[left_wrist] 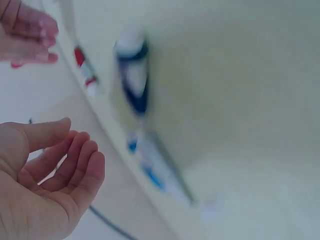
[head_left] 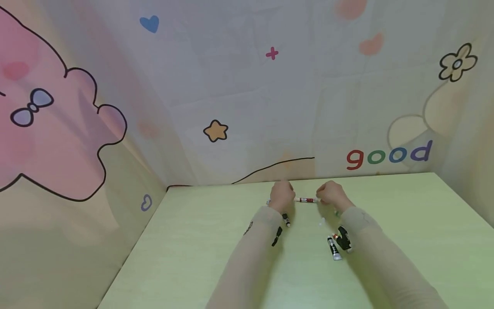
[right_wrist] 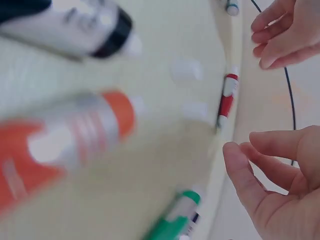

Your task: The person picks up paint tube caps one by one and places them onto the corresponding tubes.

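- Taking the red tube [head_left: 307,200] as the dial's centre in the head view, with 12 o'clock at the far edge of the counter [head_left: 185,262], it lies between the hands, close to that edge, its white cap end towards 9 o'clock.
- The left hand [head_left: 282,195] is just beside it at 9 o'clock, the right hand [head_left: 333,193] at 3.
- Both hands look empty: fingers loosely bent, thumbs a narrow gap from the fingertips.
- The step in hand appears to be placing or straightening the red tube; whether it has been released or is about to be gripped, I cannot tell.
- A next move on it would call for a low, light pinch at its ends, since it could roll.
- Around it: the blue-and-white tube [left_wrist: 157,167] near 9 o'clock, the dark blue tube [left_wrist: 134,75] between 7 and 8, the green tube [right_wrist: 179,217] near 4, and the black-and-white tube [head_left: 334,249] at 5 with the orange tube [right_wrist: 75,142] just beside it.
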Tool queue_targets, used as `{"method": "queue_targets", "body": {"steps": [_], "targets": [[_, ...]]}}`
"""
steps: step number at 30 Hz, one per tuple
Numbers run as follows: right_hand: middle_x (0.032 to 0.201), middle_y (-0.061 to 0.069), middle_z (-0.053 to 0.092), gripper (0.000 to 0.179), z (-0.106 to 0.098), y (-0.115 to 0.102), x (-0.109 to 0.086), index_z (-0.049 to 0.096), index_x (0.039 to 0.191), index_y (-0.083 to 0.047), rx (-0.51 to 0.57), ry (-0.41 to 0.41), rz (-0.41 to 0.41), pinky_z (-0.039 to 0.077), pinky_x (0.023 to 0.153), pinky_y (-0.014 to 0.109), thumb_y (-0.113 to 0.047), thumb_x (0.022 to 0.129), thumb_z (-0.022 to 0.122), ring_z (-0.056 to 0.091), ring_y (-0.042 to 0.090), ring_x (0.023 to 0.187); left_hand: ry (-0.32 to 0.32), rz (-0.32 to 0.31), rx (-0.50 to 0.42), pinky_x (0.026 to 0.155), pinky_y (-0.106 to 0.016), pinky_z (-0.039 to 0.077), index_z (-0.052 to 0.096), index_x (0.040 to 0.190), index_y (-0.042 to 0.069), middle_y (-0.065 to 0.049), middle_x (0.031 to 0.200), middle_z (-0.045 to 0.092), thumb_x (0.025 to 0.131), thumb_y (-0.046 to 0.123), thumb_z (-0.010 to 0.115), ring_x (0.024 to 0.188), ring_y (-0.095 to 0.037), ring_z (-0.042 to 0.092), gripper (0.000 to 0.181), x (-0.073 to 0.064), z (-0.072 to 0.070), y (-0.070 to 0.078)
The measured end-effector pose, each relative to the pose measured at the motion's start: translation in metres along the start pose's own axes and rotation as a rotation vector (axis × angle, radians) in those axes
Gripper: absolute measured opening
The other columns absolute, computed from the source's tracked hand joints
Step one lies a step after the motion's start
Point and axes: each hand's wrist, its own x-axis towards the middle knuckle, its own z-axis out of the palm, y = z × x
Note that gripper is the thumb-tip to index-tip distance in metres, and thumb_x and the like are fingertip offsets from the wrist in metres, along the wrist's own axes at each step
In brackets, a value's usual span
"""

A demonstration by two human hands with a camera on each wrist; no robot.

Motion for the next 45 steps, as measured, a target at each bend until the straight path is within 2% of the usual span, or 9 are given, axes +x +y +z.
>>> {"method": "queue_targets", "body": {"steps": [2,3,5,10,15,22,30,37,45], "targets": [[0.110,0.028,0.067,0.033,-0.007,-0.002,-0.001,0.061,0.120,0.017,0.012,-0.010,0.001,0.057,0.077,0.036,-0.007,0.098,0.056,0.066,0.019,0.076,0.011,0.024,0.012,0.072,-0.032,0.055,0.074,0.098,0.002,-0.007,0.096,0.073,0.094,0.008,0.065,0.085,-0.020,0.068,0.011,0.001,-0.012,-0.003],[0.112,0.030,0.066,0.033,-0.012,-0.003,-0.002,0.061,0.120,0.017,0.012,-0.013,-0.005,0.058,0.076,0.036,-0.007,0.099,0.055,0.067,0.020,0.078,-0.010,0.009,0.015,0.075,-0.033,0.055,0.073,0.101,0.001,-0.008,0.099,0.072,0.096,0.010,0.066,0.088,-0.022,0.068,0.012,-0.003,-0.024,0.000],[0.114,0.031,0.065,0.034,-0.020,-0.006,-0.005,0.060,0.121,0.018,0.004,-0.018,-0.024,0.058,0.076,0.037,-0.008,0.100,0.055,0.067,0.026,0.082,-0.012,0.008,0.016,0.075,-0.033,0.054,0.072,0.105,0.003,-0.006,0.103,0.072,0.097,0.015,0.066,0.090,-0.021,0.068,0.015,-0.004,-0.036,-0.002],[0.114,0.029,0.066,0.033,-0.039,-0.015,-0.015,0.062,0.120,0.015,-0.063,-0.025,-0.079,0.058,0.073,0.039,-0.011,0.100,0.056,0.067,0.036,0.091,-0.029,0.032,0.003,0.074,-0.033,0.053,0.074,0.106,0.008,-0.004,0.104,0.072,0.098,0.023,0.067,0.092,-0.020,0.066,0.018,-0.011,-0.061,-0.017],[0.107,0.025,0.068,0.029,-0.052,-0.015,-0.024,0.066,0.114,0.012,-0.118,-0.041,-0.119,0.056,0.072,0.041,-0.012,0.099,0.059,0.066,0.034,0.087,-0.052,0.087,0.024,0.076,-0.035,0.053,0.074,0.105,0.005,-0.007,0.106,0.072,0.097,0.021,0.069,0.095,-0.023,0.066,0.019,-0.021,-0.077,-0.037],[0.095,0.015,0.070,0.017,-0.051,0.004,-0.039,0.070,0.100,0.005,-0.194,-0.067,-0.168,0.054,0.077,0.045,-0.011,0.095,0.065,0.063,0.027,0.083,-0.132,0.105,0.051,0.071,-0.033,0.052,0.074,0.107,0.005,-0.007,0.098,0.071,0.095,0.021,0.071,0.085,-0.020,0.066,0.020,-0.041,-0.079,-0.068],[0.090,0.011,0.069,0.015,-0.051,0.023,-0.060,0.070,0.099,0.004,-0.214,-0.124,-0.148,0.055,0.075,0.040,-0.010,0.094,0.066,0.059,0.020,0.077,-0.202,0.115,0.036,0.069,-0.033,0.051,0.067,0.121,0.005,-0.007,0.093,0.070,0.094,0.020,0.073,0.080,-0.018,0.063,0.032,-0.066,-0.079,-0.089],[0.086,0.006,0.068,0.012,-0.053,0.034,-0.065,0.070,0.095,0.001,-0.220,-0.119,-0.154,0.052,0.075,0.041,-0.011,0.092,0.069,0.057,0.020,0.078,-0.219,0.096,0.039,0.072,-0.033,0.051,0.068,0.120,0.007,-0.005,0.095,0.069,0.094,0.021,0.073,0.080,-0.016,0.062,0.030,-0.073,-0.077,-0.094],[0.089,0.008,0.068,0.010,-0.045,0.039,-0.071,0.070,0.094,0.002,-0.236,-0.115,-0.148,0.053,0.079,0.047,-0.008,0.091,0.070,0.059,0.023,0.080,-0.230,0.127,0.086,0.067,-0.031,0.048,0.069,0.116,0.009,-0.003,0.088,0.067,0.093,0.019,0.074,0.072,-0.015,0.058,0.026,-0.072,-0.062,-0.093]]}}
